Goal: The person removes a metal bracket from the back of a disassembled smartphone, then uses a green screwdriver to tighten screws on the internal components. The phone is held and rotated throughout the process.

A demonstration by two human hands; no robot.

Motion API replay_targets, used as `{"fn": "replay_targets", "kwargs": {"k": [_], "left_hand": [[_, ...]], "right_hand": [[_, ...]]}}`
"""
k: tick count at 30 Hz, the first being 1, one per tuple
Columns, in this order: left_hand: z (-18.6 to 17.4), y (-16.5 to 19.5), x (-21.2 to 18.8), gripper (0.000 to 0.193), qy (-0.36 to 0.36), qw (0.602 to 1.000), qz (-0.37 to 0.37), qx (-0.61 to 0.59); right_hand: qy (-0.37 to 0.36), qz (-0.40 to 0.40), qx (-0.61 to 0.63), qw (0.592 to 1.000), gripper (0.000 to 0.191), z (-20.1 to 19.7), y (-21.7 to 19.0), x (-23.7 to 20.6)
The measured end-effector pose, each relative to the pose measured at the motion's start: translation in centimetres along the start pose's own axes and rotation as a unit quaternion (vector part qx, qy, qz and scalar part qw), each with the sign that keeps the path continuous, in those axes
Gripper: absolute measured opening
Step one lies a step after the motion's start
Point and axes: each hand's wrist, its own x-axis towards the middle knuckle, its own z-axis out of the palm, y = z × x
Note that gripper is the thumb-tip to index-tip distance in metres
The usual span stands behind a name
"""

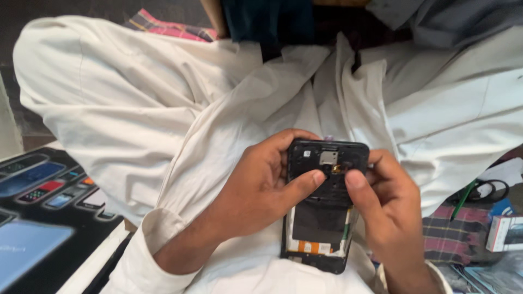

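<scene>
Black plastic, one item: an opened phone (325,204) with its back cover off, held upright over my lap, in the lower middle of the view. Its upper half shows a black inner frame with a small grey metal part near the top; its lower half shows a dark flat battery with an orange strip under it.

Left hand (256,190): I see it wrapped round the left edge of the phone, fingers behind, thumb (305,182) laid across the inner frame. Grip closed around the phone.

Right hand (389,207): it holds the right edge, thumb (357,182) pressed on the frame just beside the left thumb, the two tips near but apart. Grip likewise closed around the phone. Both wrists wear cream sleeves.

Cream cloth (163,109): loose garment covering the lap and knees, directly behind the phone.

Poster (38,207): black sheet printed with pictures of phones, lower left, well apart from the hands.

Checked cloth (452,234): dark red and grey, lower right.

Small box (504,233): white with a red edge, at the right border, lying on the checked cloth.

Black cable (485,190): looped, with a green strand beside it, above the box.
</scene>
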Motion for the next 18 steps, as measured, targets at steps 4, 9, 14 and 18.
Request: {"fn": "replay_targets", "kwargs": {"k": [4, 9, 14, 18], "left_hand": [[-0.3, -1.6, -0.9, 0.032, -0.003, 1.000, 0.009, -0.015], [-1.6, -2.0, 0.7, 0.031, -0.004, 1.000, 0.001, -0.026], [-1.8, -3.0, 1.2, 0.030, 0.022, 0.999, 0.013, 0.019], [-1.7, -3.2, 1.2, 0.032, 0.018, 1.000, 0.000, 0.022]], "right_hand": [[-0.003, 0.006, -0.018, 1.000, 0.015, -0.8, 1.6, -0.3], [-0.006, 0.015, -0.017, 1.000, 0.018, -0.8, 1.7, 1.1], [-0.002, 0.040, -0.053, 0.998, 0.031, -0.5, 0.8, 1.8], [-0.010, 0.048, -0.049, 0.998, 0.026, -0.8, 0.8, 1.7]]}}
